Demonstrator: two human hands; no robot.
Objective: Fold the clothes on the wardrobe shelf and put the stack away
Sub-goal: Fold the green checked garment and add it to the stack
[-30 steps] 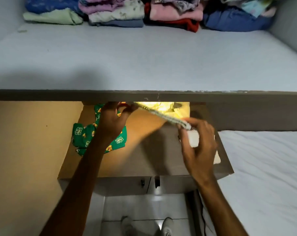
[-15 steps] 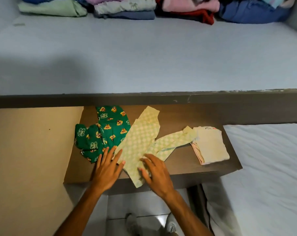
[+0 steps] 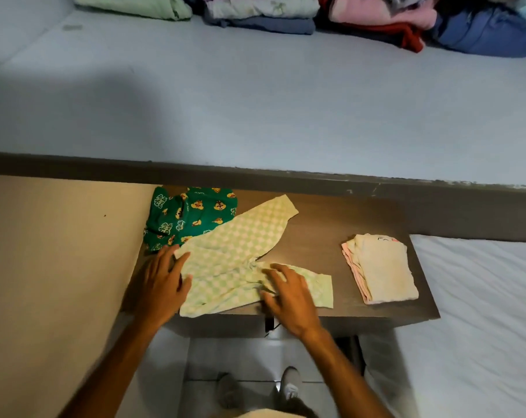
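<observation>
Pale green checked trousers [image 3: 240,251] lie spread on the brown lower shelf [image 3: 322,233], one leg pointing up-right, the other along the front edge. My left hand [image 3: 165,282] rests flat on the waist end at the left, fingers apart. My right hand [image 3: 288,294] presses flat on the near leg at the crotch. A green cartoon-print garment [image 3: 189,215] lies crumpled behind the trousers at the left. A small folded stack of cream and pink clothes [image 3: 382,267] sits at the shelf's right end.
A wide white upper shelf [image 3: 255,101] carries folded piles of clothes [image 3: 285,10] along its back. A beige wall [image 3: 50,267] is at the left, a white bed sheet [image 3: 481,312] at the right. My shoes [image 3: 288,384] stand on the tiled floor below.
The trousers were held up stretched between both hands, then laid on the shelf. Since then they have been turned and spread wider, and both hands now press flat on them.
</observation>
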